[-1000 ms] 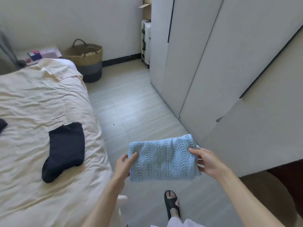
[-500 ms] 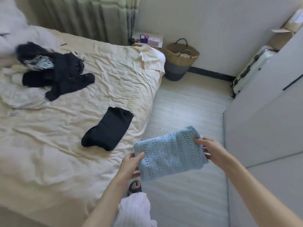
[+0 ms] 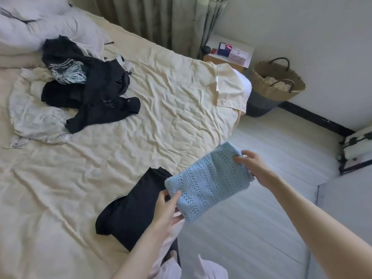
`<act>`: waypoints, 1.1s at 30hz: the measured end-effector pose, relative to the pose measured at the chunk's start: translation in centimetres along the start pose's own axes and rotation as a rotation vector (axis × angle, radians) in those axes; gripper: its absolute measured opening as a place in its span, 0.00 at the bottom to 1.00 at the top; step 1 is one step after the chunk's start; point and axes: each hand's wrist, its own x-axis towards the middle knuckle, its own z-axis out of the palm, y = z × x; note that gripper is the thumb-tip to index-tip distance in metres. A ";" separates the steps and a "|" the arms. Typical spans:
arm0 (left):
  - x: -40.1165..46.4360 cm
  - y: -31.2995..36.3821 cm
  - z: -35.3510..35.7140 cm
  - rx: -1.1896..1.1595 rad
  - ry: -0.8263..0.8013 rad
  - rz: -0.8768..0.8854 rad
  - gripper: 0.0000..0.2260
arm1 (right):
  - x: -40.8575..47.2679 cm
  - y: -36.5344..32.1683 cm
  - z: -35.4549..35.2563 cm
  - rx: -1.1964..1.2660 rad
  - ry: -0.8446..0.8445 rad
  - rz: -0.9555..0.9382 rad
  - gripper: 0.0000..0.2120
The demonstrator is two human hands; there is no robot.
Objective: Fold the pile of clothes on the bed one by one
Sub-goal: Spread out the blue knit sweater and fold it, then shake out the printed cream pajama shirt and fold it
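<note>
Both the left hand [image 3: 167, 210] and right hand [image 3: 252, 168] grip the folded blue knit [image 3: 209, 182]; woven basket [image 3: 277, 85] holds pale cloth.

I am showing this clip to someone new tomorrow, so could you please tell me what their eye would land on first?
First, the folded light blue knit, held in the air between the left hand and the right hand at the bed's edge. Next, the folded dark garment lying on the cream sheet just below it. Then the unfolded pile of dark and pale clothes near the pillows.
</note>
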 end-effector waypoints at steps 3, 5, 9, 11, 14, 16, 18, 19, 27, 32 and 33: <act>4.0 2.6 2.5 -0.083 0.051 0.087 0.08 | 6.6 -4.2 0.3 -0.036 -0.060 -0.093 0.12; 6.8 4.0 4.0 -0.144 0.089 0.148 0.09 | 11.0 -6.7 0.8 -0.066 -0.091 -0.176 0.14; 13.9 4.6 5.8 -0.222 0.171 0.237 0.09 | 20.4 -9.0 3.1 -0.136 -0.132 -0.307 0.16; 17.9 4.2 6.2 -0.267 0.206 0.233 0.10 | 25.1 -8.6 4.6 -0.153 -0.151 -0.322 0.16; 23.5 2.8 6.6 -0.282 0.261 0.140 0.12 | 30.8 -6.3 7.7 -0.228 -0.123 -0.302 0.16; 25.7 1.9 6.7 -0.184 0.303 0.041 0.15 | 32.8 -4.2 9.9 -0.434 0.045 -0.281 0.18; 26.3 0.9 6.4 0.106 0.366 0.080 0.20 | 32.5 -2.0 11.5 -0.598 0.224 -0.335 0.19; 26.0 0.5 6.1 0.278 0.422 0.181 0.22 | 31.6 -1.1 12.0 -0.631 0.279 -0.425 0.19; 26.0 1.3 5.7 1.489 0.271 0.789 0.28 | 28.8 2.5 13.1 -1.194 0.003 -0.740 0.25; 27.1 3.0 3.6 1.707 -0.081 0.358 0.30 | 27.3 0.6 12.8 -1.338 -0.150 -0.576 0.30; 26.2 4.0 3.2 1.673 -0.113 0.363 0.29 | 25.8 -0.1 12.7 -1.319 -0.153 -0.557 0.30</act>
